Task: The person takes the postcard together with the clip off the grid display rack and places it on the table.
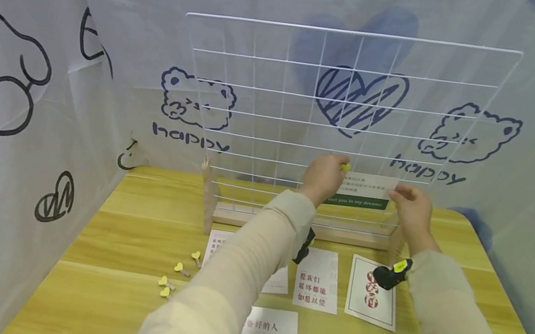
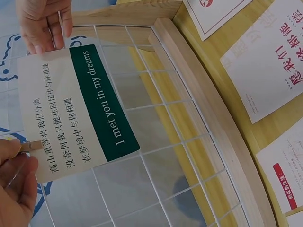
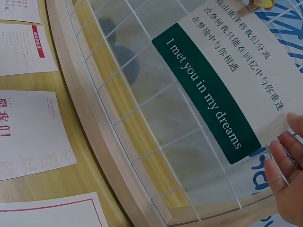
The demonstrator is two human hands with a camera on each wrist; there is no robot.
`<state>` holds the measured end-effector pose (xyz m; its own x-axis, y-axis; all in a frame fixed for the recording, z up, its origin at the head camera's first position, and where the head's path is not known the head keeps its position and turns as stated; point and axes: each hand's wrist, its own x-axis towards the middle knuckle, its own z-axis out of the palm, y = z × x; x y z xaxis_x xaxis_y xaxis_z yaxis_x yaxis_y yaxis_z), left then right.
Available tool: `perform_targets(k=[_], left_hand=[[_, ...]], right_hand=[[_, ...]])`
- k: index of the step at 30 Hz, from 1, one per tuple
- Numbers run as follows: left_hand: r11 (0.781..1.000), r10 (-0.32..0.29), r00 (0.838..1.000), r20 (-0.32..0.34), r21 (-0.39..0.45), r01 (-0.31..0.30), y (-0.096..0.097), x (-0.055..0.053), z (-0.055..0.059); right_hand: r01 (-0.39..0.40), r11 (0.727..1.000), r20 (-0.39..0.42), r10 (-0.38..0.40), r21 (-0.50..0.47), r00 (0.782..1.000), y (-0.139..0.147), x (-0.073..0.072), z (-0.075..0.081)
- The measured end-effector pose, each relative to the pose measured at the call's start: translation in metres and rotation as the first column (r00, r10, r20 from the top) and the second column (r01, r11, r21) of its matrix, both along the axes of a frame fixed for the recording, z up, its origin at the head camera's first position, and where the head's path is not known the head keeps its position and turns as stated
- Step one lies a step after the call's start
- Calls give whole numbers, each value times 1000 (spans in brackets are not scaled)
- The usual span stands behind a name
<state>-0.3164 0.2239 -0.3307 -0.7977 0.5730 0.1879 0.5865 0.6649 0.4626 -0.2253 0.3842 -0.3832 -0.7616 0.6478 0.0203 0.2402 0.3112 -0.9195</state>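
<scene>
A white card with a green band (image 2: 102,101) lies against the white wire grid (image 1: 283,92), on its lower right part. My left hand (image 1: 322,178) pinches a small wooden clip (image 2: 31,146) with a yellow heart at the card's upper left edge. In the left wrist view the clip's tip overlaps the card. My right hand (image 3: 289,170) holds the card's opposite short edge, thumb on the front. Its other fingers reach to the rear, partly hidden by card and wires. In the head view the left hand covers part of the card.
The grid stands upright in a wooden base (image 1: 351,237). Several printed cards lie on the table before it, among them a red-lettered card (image 1: 319,280) and a bordered card (image 1: 374,292). Several heart clips (image 1: 179,267) lie left of my left forearm. A printed curtain (image 1: 98,105) hangs behind.
</scene>
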Motion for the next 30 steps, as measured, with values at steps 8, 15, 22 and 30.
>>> perform_targets(k=[8,15,22,30], left_hand=[[1000,31,996,-79,3,-31,3,-1,0],[997,40,991,-126,-58,-48,4,-1,4],[999,18,995,-101,-44,-23,4,0,2],[1000,18,992,-122,6,-18,2,1,-3]], right_hand=[[-13,1000,0,13,-16,1000,2,-3,0],[-36,999,-32,37,32,999,3,-1,-1],[-50,999,-23,50,15,998,4,3,-4],[-68,997,-20,68,34,997,5,5,-9]])
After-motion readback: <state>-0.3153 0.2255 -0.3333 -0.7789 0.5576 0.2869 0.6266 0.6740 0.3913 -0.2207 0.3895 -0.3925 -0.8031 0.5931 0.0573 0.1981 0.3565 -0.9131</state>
